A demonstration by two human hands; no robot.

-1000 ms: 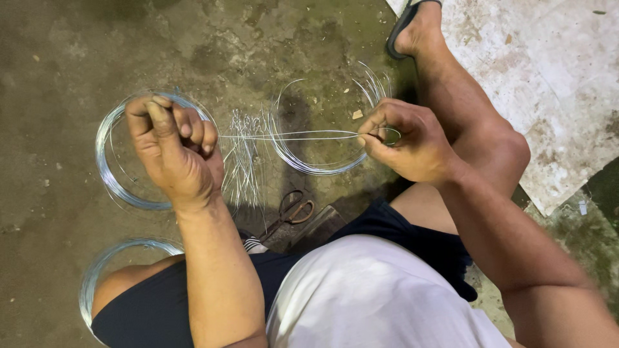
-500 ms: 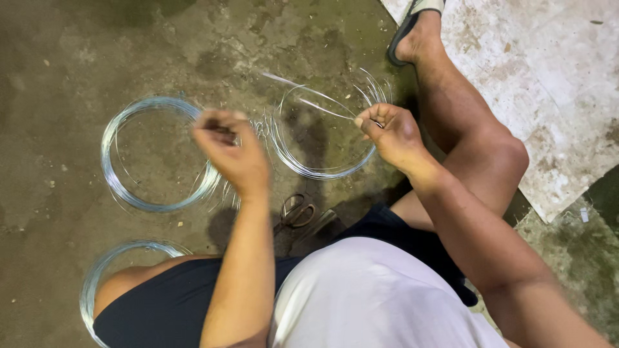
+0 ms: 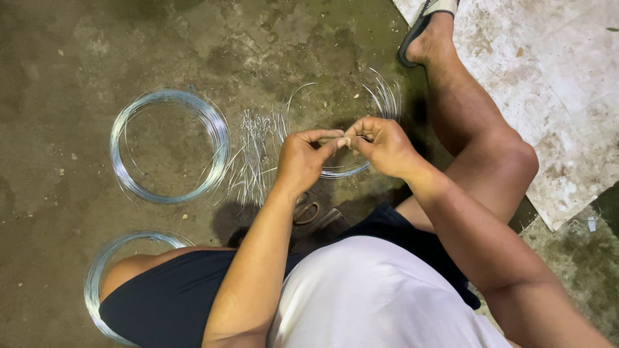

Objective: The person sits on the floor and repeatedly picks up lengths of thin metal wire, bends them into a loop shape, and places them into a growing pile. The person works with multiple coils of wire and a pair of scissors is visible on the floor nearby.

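Right now your left hand (image 3: 303,161) and right hand (image 3: 380,145) meet fingertip to fingertip in front of you, both pinched shut on a thin steel wire (image 3: 343,137) that barely shows between them. That wire sits over the wire coil (image 3: 387,103) lying on the concrete floor (image 3: 77,51) just beyond your knuckles, whether it leads off that coil cannot be told.

Judging by its gauge, the wire looks light and springy: stiff enough to hold a bend, thin enough to slip through a loose pinch, and sharp at any cut end. Grip it close to the spot you are working, pads on either side, so the short span stays under control and the ends point away from your skin.

To your left lies a larger coil (image 3: 169,147), with a bundle of cut wire pieces (image 3: 255,154) between it and your hands. Another coil (image 3: 106,270) rests beside your left thigh, and scissors (image 3: 308,209) lie under your left forearm.
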